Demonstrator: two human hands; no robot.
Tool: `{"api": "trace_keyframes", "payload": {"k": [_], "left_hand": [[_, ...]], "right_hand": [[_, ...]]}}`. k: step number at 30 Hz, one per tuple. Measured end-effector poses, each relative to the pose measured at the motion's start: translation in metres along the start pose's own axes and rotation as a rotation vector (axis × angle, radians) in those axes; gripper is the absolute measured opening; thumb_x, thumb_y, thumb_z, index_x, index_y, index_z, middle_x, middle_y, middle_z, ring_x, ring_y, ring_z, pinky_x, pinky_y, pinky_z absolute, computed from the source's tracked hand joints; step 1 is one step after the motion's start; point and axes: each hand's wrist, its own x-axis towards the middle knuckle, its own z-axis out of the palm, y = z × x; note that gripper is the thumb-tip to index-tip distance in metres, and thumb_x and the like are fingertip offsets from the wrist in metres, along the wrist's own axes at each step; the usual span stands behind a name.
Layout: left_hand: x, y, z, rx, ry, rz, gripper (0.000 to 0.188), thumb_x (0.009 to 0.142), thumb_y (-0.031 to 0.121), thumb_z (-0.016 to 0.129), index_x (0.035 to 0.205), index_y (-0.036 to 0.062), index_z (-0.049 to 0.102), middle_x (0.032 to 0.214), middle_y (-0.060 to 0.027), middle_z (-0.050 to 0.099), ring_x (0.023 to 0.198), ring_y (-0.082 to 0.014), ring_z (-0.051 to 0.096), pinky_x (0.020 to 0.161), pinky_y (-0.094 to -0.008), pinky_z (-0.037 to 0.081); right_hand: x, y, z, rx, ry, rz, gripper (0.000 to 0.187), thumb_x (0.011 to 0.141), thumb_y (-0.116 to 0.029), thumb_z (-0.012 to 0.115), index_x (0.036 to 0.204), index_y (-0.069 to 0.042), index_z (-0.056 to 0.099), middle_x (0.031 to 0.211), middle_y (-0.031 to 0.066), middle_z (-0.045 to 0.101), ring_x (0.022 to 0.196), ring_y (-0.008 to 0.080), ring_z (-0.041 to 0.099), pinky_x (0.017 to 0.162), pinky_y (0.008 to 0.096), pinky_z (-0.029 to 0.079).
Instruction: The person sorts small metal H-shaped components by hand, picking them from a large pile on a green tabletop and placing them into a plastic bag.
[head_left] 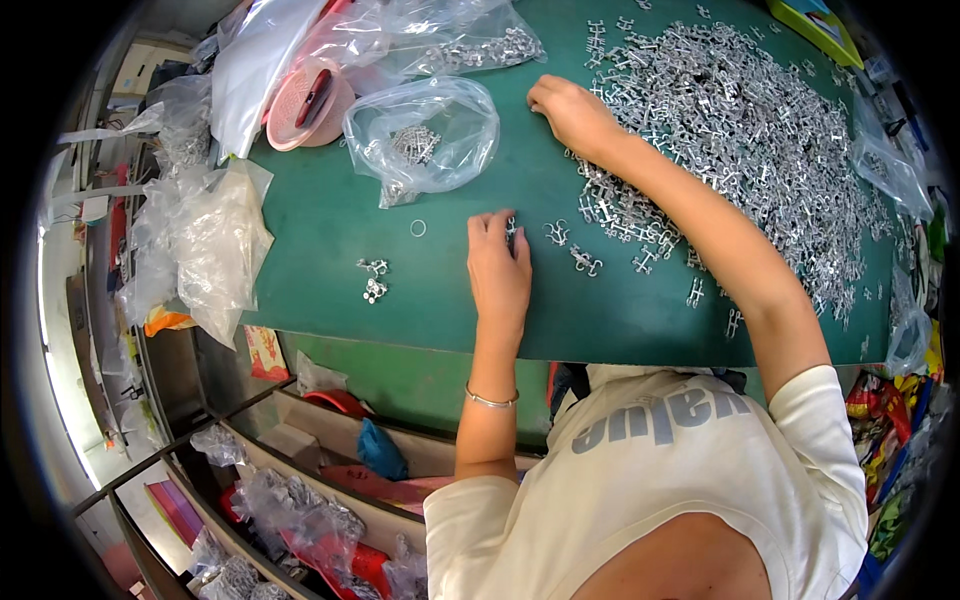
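Observation:
My left hand (pixel 498 265) rests low over the green table, fingers curled around a small silver metal hook piece (pixel 511 228) that shows between thumb and fingers. Just to its right lie a few loose silver hook pieces (pixel 582 262). My right hand (pixel 577 118) is farther away, at the left edge of a large heap of silver metal pieces (pixel 740 130). Its fingers are bent and pressed together; anything in them is hidden. Left of it stands an open clear plastic bag (pixel 465 125) with similar pieces inside. A thin ring (pixel 418 228) lies between the bag and my left hand.
A small cluster of metal pieces (pixel 374 281) lies at the left on the green table (pixel 320 215). Beyond are a pink basket (pixel 338 100) with a red-handled tool (pixel 315 97) and plastic bags (pixel 215 250). A yellow-green tray (pixel 825 35) sits far right. Open drawers (pixel 300 470) are below.

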Motion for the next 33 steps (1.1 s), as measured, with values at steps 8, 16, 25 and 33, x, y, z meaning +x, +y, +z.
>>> {"api": "trace_keyframes", "payload": {"k": [8, 16, 25, 33], "left_hand": [[0.008, -0.015, -0.005, -0.286, -0.068, -0.172, 0.033, 0.073, -0.002, 0.063, 0.104, -0.0033, 0.051, 0.082, -0.0083, 0.059, 0.058, -0.0152, 0.053, 0.054, -0.0289, 0.044], [-0.018, 0.008, -0.017, -1.892, -0.464, -0.933, 0.03, 0.091, 0.025, 0.043, 0.104, -0.0015, 0.047, 0.091, -0.0105, 0.051, 0.077, -0.0167, 0.045, 0.054, -0.0227, 0.038], [-0.033, 0.001, -0.026, -1.588, -0.198, -0.917, 0.022, 0.087, 0.016, 0.05, 0.095, -0.0044, 0.053, 0.1, -0.0133, 0.051, 0.071, -0.0144, 0.049, 0.046, -0.0179, 0.038], [-0.037, 0.003, -0.025, -1.668, -0.256, -0.869, 0.046, 0.077, -0.001, 0.047, 0.122, -0.0087, 0.037, 0.115, -0.0168, 0.046, 0.084, -0.0187, 0.048, 0.057, -0.0236, 0.041]], "right_hand": [[-0.034, -0.058, -0.049, 0.908, -0.21, 0.544, 0.012, 0.085, -0.006, 0.051, 0.085, 0.003, 0.059, 0.07, -0.0003, 0.056, 0.061, 0.0053, 0.05, 0.053, 0.0209, 0.041], [-0.077, -0.106, -0.056, 0.505, -0.219, 0.072, 0.015, 0.078, -0.008, 0.059, 0.09, 0.0, 0.061, 0.085, 0.0081, 0.06, 0.084, 0.02, 0.055, 0.074, 0.0285, 0.044], [-0.126, -0.074, -0.05, -0.222, -0.219, -0.225, 0.035, 0.075, -0.019, 0.061, 0.107, -0.007, 0.053, 0.11, 0.0087, 0.052, 0.11, 0.025, 0.044, 0.095, 0.0444, 0.031], [-0.123, -0.041, -0.08, -0.105, -0.033, -0.095, 0.02, 0.076, -0.013, 0.061, 0.092, -0.004, 0.055, 0.101, 0.0064, 0.056, 0.097, 0.0214, 0.051, 0.09, 0.0392, 0.035]]}}
